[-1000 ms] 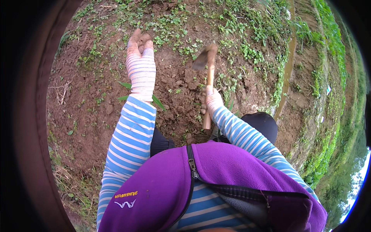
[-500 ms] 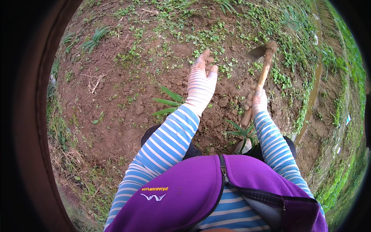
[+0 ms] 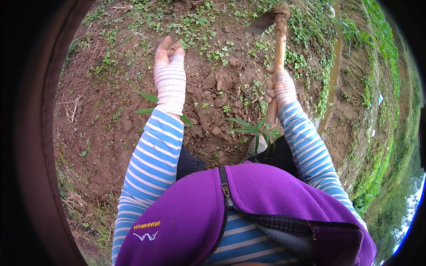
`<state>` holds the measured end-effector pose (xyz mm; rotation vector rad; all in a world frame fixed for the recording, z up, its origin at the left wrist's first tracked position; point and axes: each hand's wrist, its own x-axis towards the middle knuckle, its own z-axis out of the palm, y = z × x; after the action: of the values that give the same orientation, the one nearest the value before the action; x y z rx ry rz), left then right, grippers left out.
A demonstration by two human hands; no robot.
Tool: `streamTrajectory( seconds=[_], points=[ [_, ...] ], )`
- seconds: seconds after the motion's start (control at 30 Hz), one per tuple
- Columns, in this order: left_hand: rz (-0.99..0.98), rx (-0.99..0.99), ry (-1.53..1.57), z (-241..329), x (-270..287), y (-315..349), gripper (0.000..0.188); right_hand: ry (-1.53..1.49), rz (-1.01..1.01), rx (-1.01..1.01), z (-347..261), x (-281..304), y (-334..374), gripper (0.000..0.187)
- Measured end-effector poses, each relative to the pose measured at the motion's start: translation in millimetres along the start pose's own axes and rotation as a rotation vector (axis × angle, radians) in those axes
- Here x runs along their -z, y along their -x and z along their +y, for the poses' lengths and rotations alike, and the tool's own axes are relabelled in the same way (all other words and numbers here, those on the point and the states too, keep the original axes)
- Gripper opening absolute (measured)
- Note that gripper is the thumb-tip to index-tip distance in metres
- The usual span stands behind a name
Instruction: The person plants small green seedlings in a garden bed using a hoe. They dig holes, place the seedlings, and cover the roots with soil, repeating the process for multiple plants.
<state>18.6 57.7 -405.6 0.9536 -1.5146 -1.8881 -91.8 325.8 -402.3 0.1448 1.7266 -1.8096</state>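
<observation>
My right hand [image 3: 280, 88], in a pale striped glove with soiled fingertips, is closed round the wooden handle of a short hoe [image 3: 280, 42]. The hoe is raised above the ground, its dark metal blade pointing left and soil caked on its head. My left hand [image 3: 170, 80], gloved alike, reaches forward over the soil with muddy fingers loosely stretched and thumb slightly apart; nothing shows in it. Beneath the hands lies loosened brown soil [image 3: 208, 95] with small weeds. A long-leaved green plant [image 3: 255, 128] grows below my right hand, and another [image 3: 148, 97] is partly hidden by my left forearm.
Low green weeds [image 3: 195, 22] cover the soil farther out. Dry roots [image 3: 73, 108] lie at the left. On the right a narrow pale strip [image 3: 333, 75] runs beside a furrow and a grassy bank [image 3: 377, 164]. My shoe [image 3: 255, 146] stands close to the near plant.
My right hand has lifted the hoe farther forward and up in view. My left hand has moved left and slightly forward, its thumb now closer to the fingers. The whole view has shifted.
</observation>
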Motion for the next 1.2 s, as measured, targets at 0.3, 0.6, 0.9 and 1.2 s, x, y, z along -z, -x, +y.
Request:
streamTrajectory(
  seconds=[0.3, 0.6, 0.9, 1.2],
  points=[
    [-0.168, -0.004, 0.031, -15, -17, 10, 0.048, 0.274, 0.036, -0.590, -27, 29, 14, 0.049],
    [-0.772, 0.041, -0.806, -37, -38, 38, 0.042, 0.289, -0.001, 0.099, -56, 9, -18, 0.056],
    [-1.661, 0.110, -1.328, -52, -50, 90, 0.057, 0.782, -0.043, -0.716, 0, 78, 55, 0.043],
    [-1.747, -0.116, -1.140, -50, -71, 129, 0.073, 0.957, -0.152, -0.038, 8, 22, 16, 0.041]
  ],
)
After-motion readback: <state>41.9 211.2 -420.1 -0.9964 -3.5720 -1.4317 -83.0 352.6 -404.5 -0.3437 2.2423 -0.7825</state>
